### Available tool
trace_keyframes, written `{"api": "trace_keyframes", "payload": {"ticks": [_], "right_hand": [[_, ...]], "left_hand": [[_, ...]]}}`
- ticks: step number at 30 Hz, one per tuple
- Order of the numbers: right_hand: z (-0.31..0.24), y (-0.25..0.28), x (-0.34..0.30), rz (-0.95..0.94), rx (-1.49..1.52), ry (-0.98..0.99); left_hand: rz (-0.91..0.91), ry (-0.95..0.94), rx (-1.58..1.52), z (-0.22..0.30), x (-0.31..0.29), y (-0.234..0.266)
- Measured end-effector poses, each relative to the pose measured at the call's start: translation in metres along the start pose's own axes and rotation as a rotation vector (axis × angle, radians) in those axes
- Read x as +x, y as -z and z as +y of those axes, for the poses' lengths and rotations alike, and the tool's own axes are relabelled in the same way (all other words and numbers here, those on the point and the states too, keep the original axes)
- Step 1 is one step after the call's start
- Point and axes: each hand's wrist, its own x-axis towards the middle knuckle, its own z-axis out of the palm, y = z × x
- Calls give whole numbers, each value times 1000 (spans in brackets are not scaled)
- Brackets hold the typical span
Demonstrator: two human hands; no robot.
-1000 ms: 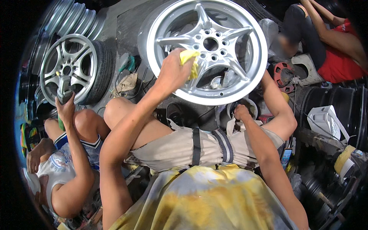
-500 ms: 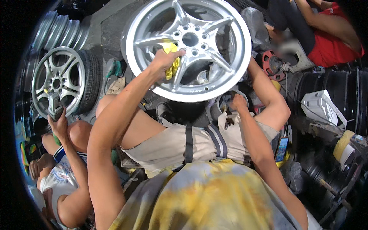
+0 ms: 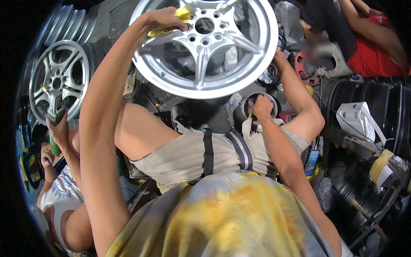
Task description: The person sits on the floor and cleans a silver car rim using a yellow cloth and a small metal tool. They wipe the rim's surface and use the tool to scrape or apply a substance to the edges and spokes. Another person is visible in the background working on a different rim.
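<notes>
A silver alloy wheel rim [image 3: 201, 55] with star-like spokes lies face up in front of me, its top edge out of the picture. My left hand [image 3: 160, 19] is closed on a crumpled yellow cloth [image 3: 183, 14] and presses it against the spoke left of the hub, a fingertip beside a bolt hole. Down at the right, my right hand [image 3: 264, 105] curls at the mouth of a round grey container [image 3: 244, 107]. Its fingertips are turned down and hidden, so what they hold, if anything, cannot be made out.
At left, a person's hand [image 3: 58, 126] holds a grey handheld tool [image 3: 55, 107] against another silver wheel [image 3: 73, 94]. A person in a red shirt [image 3: 372, 51] sits at the upper right. Dark wheel barrels [image 3: 394, 98], a white box [image 3: 355, 120] and a phone [image 3: 312, 162] are at right.
My left hand has moved up and left with the yellow cloth. The rim sits higher in view and its spokes have turned. My right hand has shifted slightly, staying at the container.
</notes>
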Motion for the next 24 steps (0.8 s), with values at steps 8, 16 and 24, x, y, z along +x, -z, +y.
{"api": "trace_keyframes", "payload": {"ticks": [8,16,24], "right_hand": [[8,0,8,-64,271,-64],[23,15,0,43,469,-147],[31,18,1,-68,654,-27]], "left_hand": [[208,-83,136,6,-2,-12],[516,-128,122,94,-79,-15],[-2,-198,421,148,-158,-175]]}}
